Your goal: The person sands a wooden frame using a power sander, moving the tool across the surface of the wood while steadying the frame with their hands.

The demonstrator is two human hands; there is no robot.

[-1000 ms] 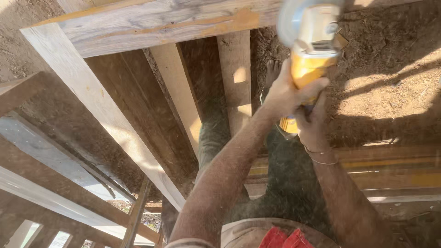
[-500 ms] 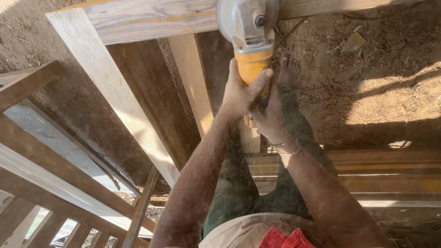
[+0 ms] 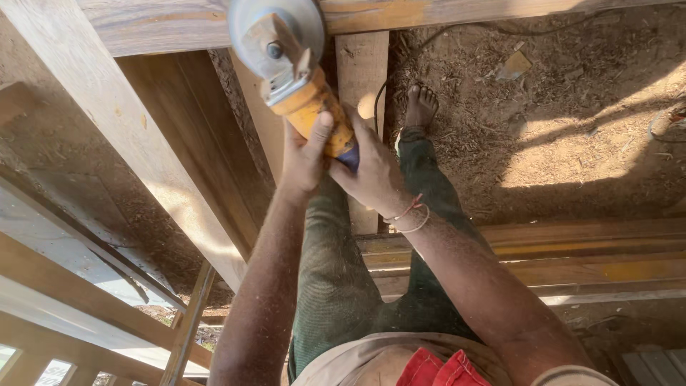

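Note:
A yellow angle grinder (image 3: 304, 89) with a grey round disc guard is gripped by both of my hands. My left hand (image 3: 304, 161) wraps the body from the left, thumb up along the yellow casing. Behind it, my right hand (image 3: 375, 171) closes on the rear of the handle; thin bracelets circle that wrist. The disc head rests against the horizontal wooden beam (image 3: 443, 13) of a frame, close to where it meets the slanted frame board (image 3: 128, 136).
Planks (image 3: 361, 71) lie under the frame. My bare foot (image 3: 420, 106) and green trouser legs stand on sawdust-covered ground (image 3: 572, 129). A black cable (image 3: 429, 39) runs across the dirt. Stacked boards (image 3: 572, 261) lie at right; a slatted wooden piece (image 3: 64, 314) lies at lower left.
The grinder and both hands have travelled left along the beam, from its right part to near the corner joint. The flying dust has thinned.

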